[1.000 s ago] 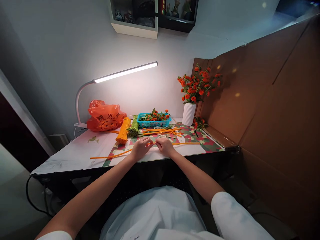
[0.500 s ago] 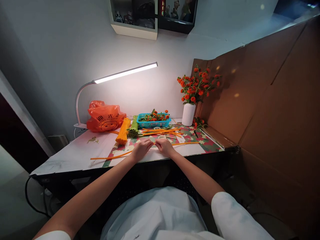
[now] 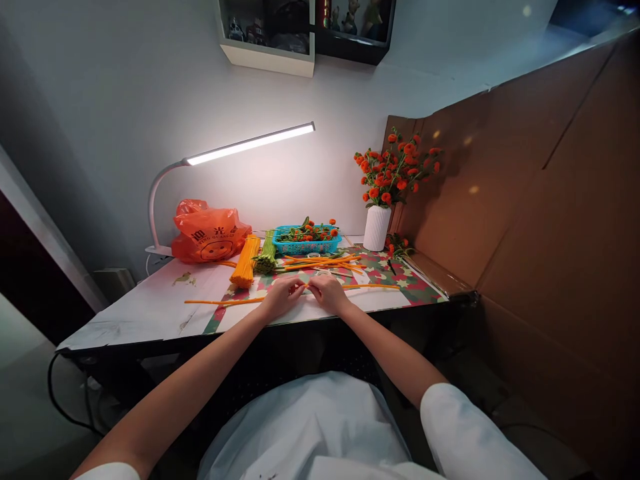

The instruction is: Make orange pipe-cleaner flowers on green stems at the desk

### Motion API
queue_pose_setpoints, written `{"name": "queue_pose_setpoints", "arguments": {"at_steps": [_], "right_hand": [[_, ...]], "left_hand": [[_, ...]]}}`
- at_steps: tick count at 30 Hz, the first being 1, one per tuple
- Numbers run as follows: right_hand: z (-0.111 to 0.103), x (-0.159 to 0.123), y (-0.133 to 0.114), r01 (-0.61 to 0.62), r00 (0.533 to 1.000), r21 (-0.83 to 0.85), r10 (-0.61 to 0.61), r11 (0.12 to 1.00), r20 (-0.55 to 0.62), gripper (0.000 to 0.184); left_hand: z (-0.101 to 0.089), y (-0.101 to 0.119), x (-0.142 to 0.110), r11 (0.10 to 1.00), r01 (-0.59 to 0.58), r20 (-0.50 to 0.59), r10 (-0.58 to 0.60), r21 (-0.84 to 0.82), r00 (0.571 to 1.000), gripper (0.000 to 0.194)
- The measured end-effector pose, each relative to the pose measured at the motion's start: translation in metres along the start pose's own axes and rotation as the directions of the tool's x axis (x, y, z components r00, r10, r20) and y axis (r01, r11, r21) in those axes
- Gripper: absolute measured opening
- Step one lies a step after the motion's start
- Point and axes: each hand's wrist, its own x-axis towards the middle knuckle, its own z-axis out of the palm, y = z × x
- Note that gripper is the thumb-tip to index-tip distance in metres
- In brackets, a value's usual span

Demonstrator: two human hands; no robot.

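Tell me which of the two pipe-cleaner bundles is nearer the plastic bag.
The orange bundle, just right of the plastic bag. The other, the green bundle, lies farther right, between it and the blue basket.

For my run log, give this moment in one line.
left hand, right hand: pinching orange stem | blue basket: beyond, holding flowers | lamp: lit
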Motion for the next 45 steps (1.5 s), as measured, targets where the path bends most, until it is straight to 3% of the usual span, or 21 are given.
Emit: {"name": "queue_pose_setpoints", "arguments": {"at_steps": [3, 7, 11, 16, 25, 45], "right_hand": [[-0.002, 0.0, -0.002, 0.036, 0.999, -0.068, -0.036, 0.997, 0.001, 0.02], [-0.003, -0.002, -0.002, 0.05, 0.999, -0.094, -0.052, 0.994, -0.014, 0.022], [-0.004, -0.003, -0.003, 0.061, 0.998, -0.089, -0.063, 0.994, -0.021, 0.021], [-0.007, -0.003, -0.006, 0.038, 0.999, -0.069, -0.038, 0.997, 0.002, 0.018], [-0.006, -0.002, -0.005, -0.039, 0.999, 0.005, 0.039, 0.999, 0.029, 0.014], [0.0, -0.003, -0.001, -0.082, 0.996, 0.041, 0.081, 0.996, 0.027, 0.014]], "left_hand": [[-0.002, -0.001, 0.001, 0.981, 0.097, 0.041, -0.092, -0.166, 0.995, 0.023], [-0.006, -0.002, 0.002, 0.893, 0.263, 0.152, -0.221, -0.365, 0.963, 0.03], [-0.011, -0.001, 0.002, 0.864, 0.346, 0.234, -0.275, -0.366, 0.933, 0.034], [-0.008, 0.0, -0.001, 0.869, 0.347, 0.197, -0.294, -0.353, 0.935, 0.034], [-0.003, -0.005, -0.004, 0.918, 0.243, 0.131, -0.211, -0.315, 0.969, 0.032], [-0.003, -0.002, -0.005, 0.902, 0.281, 0.173, -0.235, -0.328, 0.957, 0.033]]}}
